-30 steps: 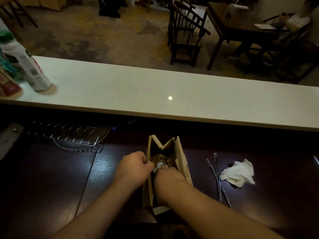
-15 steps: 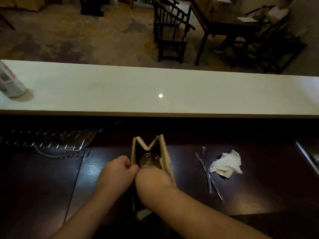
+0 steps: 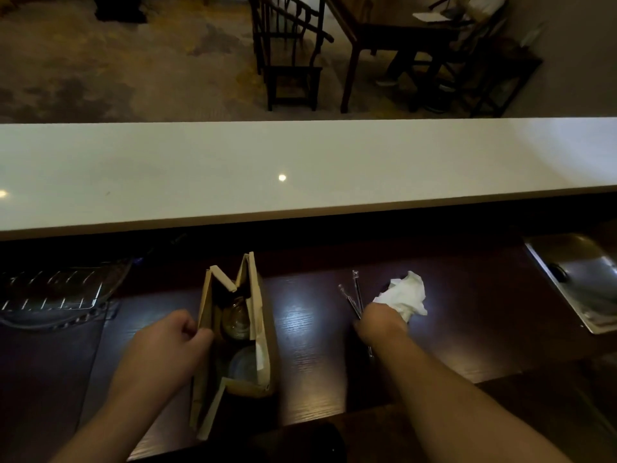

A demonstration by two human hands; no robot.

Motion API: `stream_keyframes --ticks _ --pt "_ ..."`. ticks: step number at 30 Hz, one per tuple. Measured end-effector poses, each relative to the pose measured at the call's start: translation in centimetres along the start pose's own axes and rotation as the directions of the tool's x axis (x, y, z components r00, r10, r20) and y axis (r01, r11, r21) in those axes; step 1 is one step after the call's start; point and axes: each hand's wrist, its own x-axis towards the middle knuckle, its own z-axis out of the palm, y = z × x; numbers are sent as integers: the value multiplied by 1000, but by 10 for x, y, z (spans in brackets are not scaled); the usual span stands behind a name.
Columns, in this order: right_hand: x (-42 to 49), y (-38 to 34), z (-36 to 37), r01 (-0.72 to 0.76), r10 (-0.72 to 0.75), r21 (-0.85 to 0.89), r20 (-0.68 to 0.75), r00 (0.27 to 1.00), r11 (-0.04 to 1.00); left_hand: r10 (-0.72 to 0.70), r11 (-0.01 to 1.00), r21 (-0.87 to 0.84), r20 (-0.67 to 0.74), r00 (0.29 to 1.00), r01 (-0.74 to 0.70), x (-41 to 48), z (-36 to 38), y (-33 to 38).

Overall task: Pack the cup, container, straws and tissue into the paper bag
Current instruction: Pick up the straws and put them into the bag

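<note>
Our left hand (image 3: 167, 345) pinches the paper bag (image 3: 260, 329) rim, cup (image 3: 236, 317) and container (image 3: 243, 362) inside to its right; our right hand (image 3: 380, 320) closes on the straws (image 3: 355, 292), tissue (image 3: 405, 295) touching beyond it.

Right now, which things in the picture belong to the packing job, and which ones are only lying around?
Belong to the job:
- paper bag, held open by the left hand
- cup and container, inside the bag
- straws and tissue, on the dark table by the right hand

Lying about:
- wire rack
- metal tray
</note>
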Motion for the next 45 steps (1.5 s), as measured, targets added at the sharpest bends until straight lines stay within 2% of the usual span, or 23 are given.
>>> stream_keyframes --ticks 2,7,12,14,16,20,22,25,31,33,35,37,39,40,41,42,43,45 --pt "5 3 14 13 -13 65 4 1000 998 -3 1000 1 -2 1000 3 -1 0 1" --pt "6 -6 26 52 -53 16 36 998 998 -38 999 -26 1 999 38 -4 -4 2" --pt "-2 -24 -5 170 -142 162 -174 975 972 -61 995 -76 -19 998 60 -2 -3 0" --pt "-4 -22 -14 119 -112 64 -99 989 991 -65 994 -86 -13 998 63 -2 -3 -2" --pt "-3 -18 -11 75 -71 -89 38 997 993 -61 994 -95 2 998 61 -2 -2 -4" --pt "-1 -7 17 43 -3 -186 211 977 982 -35 996 -85 9 999 36 -2 1 -7" --pt "2 1 33 24 8 -154 203 979 988 -21 997 -71 7 1000 21 -2 1 -9" --pt "6 5 46 58 -53 -47 101 993 997 -17 998 -66 -10 1000 16 -2 1 -10" --pt "-2 -10 49 80 -78 -5 155 985 997 -34 996 -81 4 999 35 -4 2 -9" --pt "-16 -22 31 121 -126 72 68 990 990 -37 995 -95 13 999 38 -4 1 -8" --pt "-38 -37 -2 231 -200 230 -152 968 945 -48 994 -97 3 999 48 -2 0 -8" --pt "-74 -56 -48 383 -216 345 -434 875 857 -57 992 -114 9 998 58 1 -3 -10" --pt "-121 -78 -89 581 -253 377 -637 728 722 -64 990 -126 27 998 67 3 -1 -9" --pt "-145 -92 -102 662 -300 388 -667 682 642 -68 989 -129 33 997 72 3 -2 -9" --pt "-164 -108 -109 708 -355 423 -649 672 566 -67 989 -132 39 997 72 4 -2 -8" --pt "-178 -124 -110 715 -409 448 -603 685 537 -62 989 -135 43 997 68 5 -3 -7" --pt "-186 -140 -107 702 -453 439 -547 704 560 -60 989 -135 43 997 65 6 -3 -6" --pt "-190 -166 -91 629 -507 334 -385 771 702 -53 989 -132 41 998 58 9 -5 -4"
